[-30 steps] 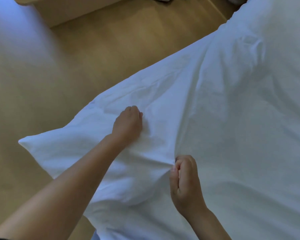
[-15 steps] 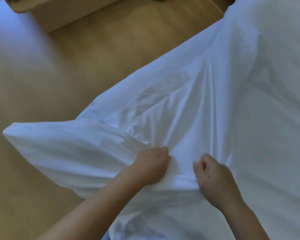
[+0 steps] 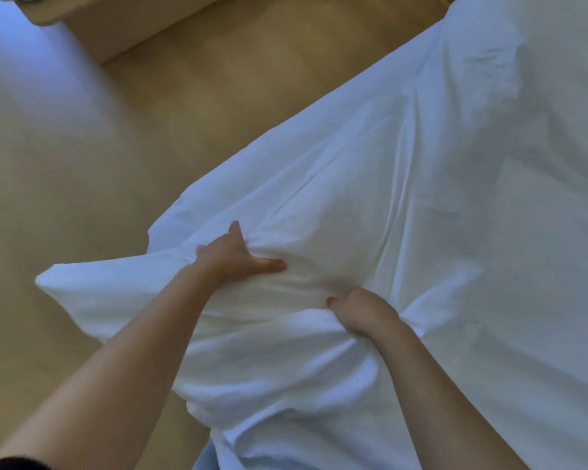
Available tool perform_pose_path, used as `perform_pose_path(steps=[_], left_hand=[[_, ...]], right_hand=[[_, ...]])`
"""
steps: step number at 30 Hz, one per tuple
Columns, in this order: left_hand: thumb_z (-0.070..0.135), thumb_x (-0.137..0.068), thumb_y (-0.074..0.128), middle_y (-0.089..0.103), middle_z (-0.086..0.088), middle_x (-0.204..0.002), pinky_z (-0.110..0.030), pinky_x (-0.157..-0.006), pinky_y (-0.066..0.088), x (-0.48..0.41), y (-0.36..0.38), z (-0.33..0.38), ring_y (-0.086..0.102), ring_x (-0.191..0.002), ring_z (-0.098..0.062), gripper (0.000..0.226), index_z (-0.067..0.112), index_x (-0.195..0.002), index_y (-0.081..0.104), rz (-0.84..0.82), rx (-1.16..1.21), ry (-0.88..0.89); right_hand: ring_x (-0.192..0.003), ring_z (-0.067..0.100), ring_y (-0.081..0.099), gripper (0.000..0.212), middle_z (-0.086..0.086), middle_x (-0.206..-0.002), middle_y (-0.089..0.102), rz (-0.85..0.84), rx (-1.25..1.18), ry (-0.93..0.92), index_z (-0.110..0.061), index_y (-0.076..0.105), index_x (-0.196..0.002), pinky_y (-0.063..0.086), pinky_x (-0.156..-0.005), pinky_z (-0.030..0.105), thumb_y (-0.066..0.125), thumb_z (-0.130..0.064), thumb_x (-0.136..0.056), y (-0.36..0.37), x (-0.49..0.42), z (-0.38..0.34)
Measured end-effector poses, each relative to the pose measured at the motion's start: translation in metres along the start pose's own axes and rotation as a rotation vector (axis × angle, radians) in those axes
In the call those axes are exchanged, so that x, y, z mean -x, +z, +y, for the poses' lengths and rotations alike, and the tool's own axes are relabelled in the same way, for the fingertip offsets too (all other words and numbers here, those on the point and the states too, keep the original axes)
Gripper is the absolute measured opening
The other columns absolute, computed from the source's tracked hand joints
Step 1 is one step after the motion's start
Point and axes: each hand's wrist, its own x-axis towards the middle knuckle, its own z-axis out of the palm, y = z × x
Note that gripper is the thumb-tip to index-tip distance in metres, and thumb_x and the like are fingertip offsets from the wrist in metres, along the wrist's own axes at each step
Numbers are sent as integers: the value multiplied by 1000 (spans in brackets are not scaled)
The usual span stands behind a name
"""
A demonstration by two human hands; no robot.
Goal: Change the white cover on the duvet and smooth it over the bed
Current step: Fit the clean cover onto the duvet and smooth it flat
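Judging by the plump corner of the duvet [image 3: 92, 293] jutting over the floor [image 3: 82, 164], you are getting the white cover [image 3: 336, 184] mostly on; creases are running across it, so squaring and smoothing over the bed (hidden underneath) are remaining. Your left hand [image 3: 233, 257] is pinching a fold, thumb lying flat, fingers [image 3: 204, 249] curling in; your right hand [image 3: 364, 312] is clutching bunched cover in a fist, the 2 close together.

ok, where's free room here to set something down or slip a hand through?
Bare floor left of the white cover, up to the wooden furniture. Flat cover right of the right hand. Crowded: bunched folds between it and the left hand, both gripping cloth.
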Motion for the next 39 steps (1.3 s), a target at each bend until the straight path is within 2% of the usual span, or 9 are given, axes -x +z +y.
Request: perform_pose_path(steps=[3,9,13,16,21,23,27,31,39], left_hand=[[77,-53,68,64,3,-102,-34,-80,44,5,-11,4,58,-98,-19,80,17,-105,58,55,-55,117],[71,-52,62,43,13,-73,-26,-51,27,59,-28,3,42,-66,-11,56,25,-69,37,484,-145,420],[54,-58,77,45,9,-103,-32,-80,35,65,-25,-1,43,-103,-20,55,23,-97,52,175,-276,479],[42,-71,74,46,9,-83,-31,-67,36,61,-26,-8,49,-88,-21,50,21,-96,36,-84,-229,212],[2,-78,55,52,-2,-70,-31,-63,38,74,-75,-12,51,-70,-26,16,14,-78,45,343,16,380],[3,-70,57,51,4,-58,-17,-52,35,84,-130,-15,50,-55,-3,13,14,-66,51,521,201,475],[10,-55,64,46,8,-53,-8,-37,31,44,-226,-59,43,-44,3,14,15,-61,53,646,271,389],[12,-72,76,62,-12,-91,-27,-64,44,-81,-207,-131,57,-82,-26,29,10,-95,59,416,232,23],[67,-60,64,66,7,-113,-29,-90,49,-163,-91,-227,61,-107,-12,74,26,-121,57,-188,602,-2]], right_hand=[[-115,30,54,53,14,-124,58,64,-44,-3,-8,55,-120,39,-87,32,36,-51,-95,-1,2,0],[-86,15,59,40,-6,-84,61,267,-963,-173,-19,55,-81,45,-72,26,54,-59,-84,-12,28,-36],[-97,14,65,83,-2,-110,66,-11,-1368,-167,-17,59,-112,55,-77,34,60,-80,-58,-23,33,-59],[-100,15,66,74,2,-112,68,-59,-1503,-217,-13,58,-116,55,-81,32,63,-63,-63,-29,30,-75],[-78,-5,58,17,-21,-74,59,277,-1408,-354,-26,52,-80,47,-76,19,65,-36,-85,-47,29,-112],[-85,-15,59,12,-30,-81,65,293,-1455,-549,-32,56,-90,43,-77,7,65,-38,-86,-64,36,-151],[-134,11,36,80,-11,-138,48,435,-910,-675,-29,46,-132,23,-113,45,44,-76,-68,-67,24,-258],[-145,16,-13,85,-11,-158,-13,124,-307,-490,-33,-6,-150,-10,-111,54,35,-70,-86,-13,-49,-298],[-145,20,-11,82,-1,-159,-7,361,165,-575,-25,9,-151,-28,-104,28,49,-56,-86,71,-98,-262]])
